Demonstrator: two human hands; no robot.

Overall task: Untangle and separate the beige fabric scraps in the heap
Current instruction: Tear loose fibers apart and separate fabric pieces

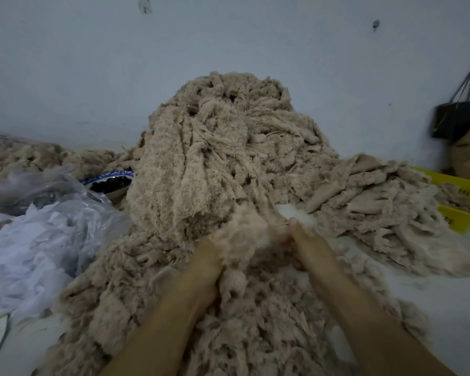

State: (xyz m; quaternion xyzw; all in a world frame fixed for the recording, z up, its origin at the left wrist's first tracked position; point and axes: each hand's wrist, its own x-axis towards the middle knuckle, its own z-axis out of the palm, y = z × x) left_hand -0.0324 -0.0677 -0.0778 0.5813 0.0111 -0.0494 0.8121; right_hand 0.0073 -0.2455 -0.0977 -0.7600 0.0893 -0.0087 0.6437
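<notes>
The left hand (208,263) grips a blurred beige fabric tuft (244,234) at the near foot of the tall beige scrap heap (228,147). The right hand (305,240) meets the tuft, its fingers buried and its grip unclear.

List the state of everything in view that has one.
beige heap: piled high, tangled.
scrap tuft: held between both hands, blurred.
left hand: grips the scrap tuft.
right hand: reaches into the scrap tuft, grip hidden.
yellow crate: open, scraps inside.
bowl: holds dark contents.
black bag: hangs on wall.
</notes>
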